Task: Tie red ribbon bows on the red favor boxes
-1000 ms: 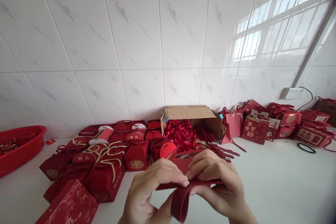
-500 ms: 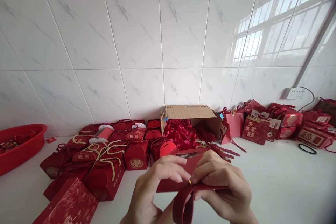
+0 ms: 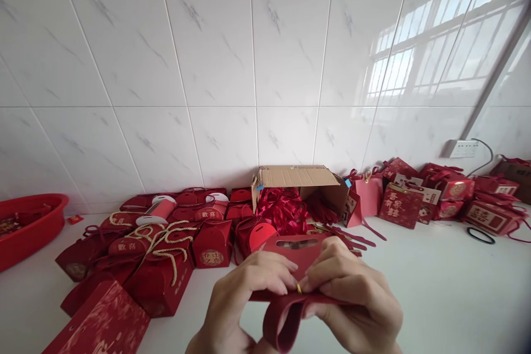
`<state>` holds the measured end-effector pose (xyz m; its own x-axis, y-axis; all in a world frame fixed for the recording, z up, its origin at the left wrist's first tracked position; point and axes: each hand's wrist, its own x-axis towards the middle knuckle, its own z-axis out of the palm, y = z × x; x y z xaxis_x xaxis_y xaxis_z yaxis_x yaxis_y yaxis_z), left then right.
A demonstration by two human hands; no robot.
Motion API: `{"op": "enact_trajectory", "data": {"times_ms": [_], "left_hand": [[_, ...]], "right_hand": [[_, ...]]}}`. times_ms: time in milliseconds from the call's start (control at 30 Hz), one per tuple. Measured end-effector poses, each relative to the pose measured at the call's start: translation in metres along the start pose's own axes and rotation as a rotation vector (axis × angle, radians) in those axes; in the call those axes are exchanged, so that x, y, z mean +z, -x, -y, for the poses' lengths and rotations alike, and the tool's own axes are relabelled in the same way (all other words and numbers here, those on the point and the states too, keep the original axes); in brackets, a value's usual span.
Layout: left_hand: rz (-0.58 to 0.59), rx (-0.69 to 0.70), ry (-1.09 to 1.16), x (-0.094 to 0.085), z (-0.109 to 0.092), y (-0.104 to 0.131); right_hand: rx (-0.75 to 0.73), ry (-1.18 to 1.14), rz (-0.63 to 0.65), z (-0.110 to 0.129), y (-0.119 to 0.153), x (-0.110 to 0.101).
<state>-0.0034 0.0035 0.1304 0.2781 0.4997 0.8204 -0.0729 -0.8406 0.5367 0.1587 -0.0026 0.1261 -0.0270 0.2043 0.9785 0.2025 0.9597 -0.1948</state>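
Note:
A red gift box with a handle slot in its top is between my hands, close to me. A dark red strap hangs off its near edge in a folded loop, and a small gold fastener shows where the strap meets the box. My left hand curls over the strap from the left, fingertips just beside the fastener. From the right, my right hand pinches the strap between thumb and fingers. The fingers hide part of the box and the strap's far end.
Red gift boxes crowd the left, some with rope handles. Behind my hands a cardboard box holds red ribbons. Loose straps lie beside it. More gift bags line the right wall; a red basin sits far left.
The strap loop has swung slightly left and the box's handle slot shows more. My hands stay close together at the gold fastener. The view has shifted a little.

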Motion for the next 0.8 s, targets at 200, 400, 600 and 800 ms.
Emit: {"op": "enact_trajectory", "data": {"times_ms": [200, 400, 600, 800], "left_hand": [[0.033, 0.143, -0.007, 0.000, 0.010, 0.000], [0.094, 0.103, -0.026, -0.003, 0.007, 0.004], [0.168, 0.113, -0.131, -0.008, 0.008, 0.002], [0.155, 0.096, -0.276, -0.011, 0.018, 0.006]], "right_hand": [[0.063, -0.077, -0.008, -0.001, 0.004, -0.001], [0.435, -0.168, 0.163, 0.004, 0.003, -0.013], [0.478, -0.171, 0.311, 0.006, -0.001, -0.019], [0.464, -0.087, 0.245, 0.007, 0.001, -0.013]]}}
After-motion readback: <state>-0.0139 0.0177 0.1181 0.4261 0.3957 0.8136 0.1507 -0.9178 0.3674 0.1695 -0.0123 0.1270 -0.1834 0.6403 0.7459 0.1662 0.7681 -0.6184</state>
